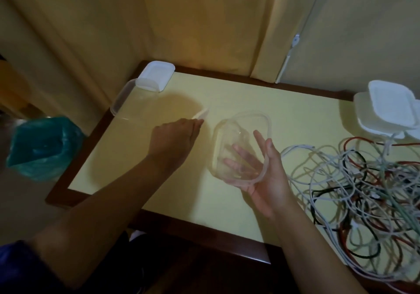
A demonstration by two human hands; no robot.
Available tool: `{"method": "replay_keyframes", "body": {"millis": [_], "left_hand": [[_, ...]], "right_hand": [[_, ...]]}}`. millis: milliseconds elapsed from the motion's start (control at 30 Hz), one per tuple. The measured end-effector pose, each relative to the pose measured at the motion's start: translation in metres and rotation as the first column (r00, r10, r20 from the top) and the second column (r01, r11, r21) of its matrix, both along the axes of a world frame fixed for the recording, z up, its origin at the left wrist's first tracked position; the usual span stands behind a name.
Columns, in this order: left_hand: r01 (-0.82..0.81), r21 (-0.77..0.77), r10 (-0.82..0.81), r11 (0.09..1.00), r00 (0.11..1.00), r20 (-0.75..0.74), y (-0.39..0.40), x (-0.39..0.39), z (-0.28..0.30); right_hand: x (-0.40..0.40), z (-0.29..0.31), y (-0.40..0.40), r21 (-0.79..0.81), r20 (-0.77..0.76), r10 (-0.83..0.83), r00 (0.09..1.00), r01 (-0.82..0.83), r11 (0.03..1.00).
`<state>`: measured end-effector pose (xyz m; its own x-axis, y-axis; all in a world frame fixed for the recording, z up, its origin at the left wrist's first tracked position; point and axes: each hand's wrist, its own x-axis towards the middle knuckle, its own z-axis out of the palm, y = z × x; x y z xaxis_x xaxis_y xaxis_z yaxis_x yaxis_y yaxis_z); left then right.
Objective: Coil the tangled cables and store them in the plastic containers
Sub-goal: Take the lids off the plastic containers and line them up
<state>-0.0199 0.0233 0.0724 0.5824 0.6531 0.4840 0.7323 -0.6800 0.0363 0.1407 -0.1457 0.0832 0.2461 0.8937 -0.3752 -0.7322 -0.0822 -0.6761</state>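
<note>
The right hand (266,175) holds a clear plastic container (241,148) above the yellow table (250,102). The container is tilted, with its open side turned toward the camera, and it rests on the palm; the fingers are seen through the clear wall behind it and the thumb lies along its right rim. The fingers are only a little bent, so the hand supports the container more than it squeezes it.

The left hand (175,139) reaches forward over the table and pinches the edge of a pale lid (201,115), which looks blurred. How tightly the fingers close on it I cannot tell.

The tangled cables (354,186), white, red, black and grey-green, lie in a loose heap on the right part of the table, near the right hand but apart from it. Behind them, at the far right edge, stands a stack of white lids (386,109). At the far left corner there is a closed container with a white lid (155,75), and just beside it another clear container (120,98) at the table edge. A green plastic bag (43,148) stands on the floor to the left
</note>
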Motion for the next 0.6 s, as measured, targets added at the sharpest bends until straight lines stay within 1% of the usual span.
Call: {"method": "replay_keyframes", "body": {"millis": [133, 200, 267, 333, 400, 533, 600], "left_hand": [[0.048, 0.001, -0.048, 0.999, 0.987, -0.151, 0.021, 0.018, -0.035], [-0.015, -0.072, -0.003, 0.997, 0.97, -0.245, 0.036, 0.03, -0.046], [-0.128, -0.142, 0.074, 0.982, 0.941, -0.33, 0.055, 0.044, -0.052], [-0.188, -0.198, 0.116, 0.962, 0.938, -0.326, 0.076, 0.059, -0.054], [-0.214, -0.237, 0.135, 0.947, 0.941, -0.311, 0.098, 0.072, -0.054], [-0.257, -0.253, 0.167, 0.933, 0.93, -0.327, 0.13, 0.09, -0.055], [-0.276, -0.25, 0.181, 0.928, 0.921, -0.346, 0.14, 0.095, -0.055]], "right_hand": [[0.007, -0.007, 0.003, -0.019, -0.017, -0.046, 0.999, 0.045, 0.999], [0.012, -0.013, 0.004, -0.028, -0.033, -0.046, 0.998, 0.045, 0.999], [0.017, -0.017, 0.005, -0.011, -0.052, -0.035, 0.998, 0.035, 0.999], [0.022, -0.019, 0.007, -0.003, -0.075, -0.032, 0.997, 0.032, 0.999], [0.026, -0.02, 0.008, -0.003, -0.098, -0.03, 0.995, 0.029, 1.0], [0.029, -0.023, 0.011, -0.012, -0.062, -0.016, 0.998, 0.015, 1.0], [0.03, -0.024, 0.013, -0.026, -0.074, -0.01, 0.997, 0.008, 1.0]]}}
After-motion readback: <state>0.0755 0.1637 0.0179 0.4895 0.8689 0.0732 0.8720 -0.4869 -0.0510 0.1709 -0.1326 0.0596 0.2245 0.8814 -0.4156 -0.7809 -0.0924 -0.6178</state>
